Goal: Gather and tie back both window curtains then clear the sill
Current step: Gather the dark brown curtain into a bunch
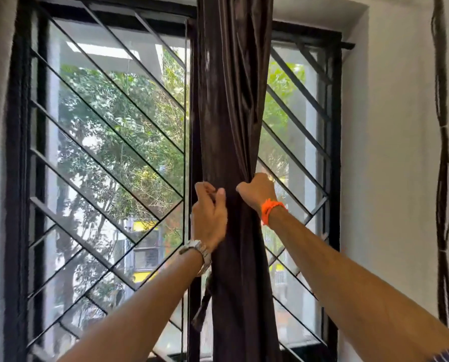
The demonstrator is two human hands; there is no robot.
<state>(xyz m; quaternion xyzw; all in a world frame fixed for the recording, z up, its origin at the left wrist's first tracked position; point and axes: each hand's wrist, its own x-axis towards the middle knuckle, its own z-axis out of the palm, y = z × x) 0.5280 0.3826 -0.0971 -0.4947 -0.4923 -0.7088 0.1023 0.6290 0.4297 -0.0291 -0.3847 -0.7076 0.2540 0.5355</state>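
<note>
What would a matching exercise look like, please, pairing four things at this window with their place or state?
Things:
1 curtain
2 watch
3 orange band
4 cables

Places or states:
a on the right wrist
b hanging down the white wall
c bunched together at mid-window
d on the left wrist

Pairs: 1-c, 2-d, 3-a, 4-b

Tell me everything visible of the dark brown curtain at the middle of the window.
The brown curtain is dark, slightly shiny fabric, gathered into a narrow column of vertical folds before the middle of the window, running out of view top and bottom. The right hand grips its right side in a fist, cinching it; the left hand pinches its left edge at similar height. A dark strip dangles beside it below the left wrist; whether it is attached is unclear.
</note>
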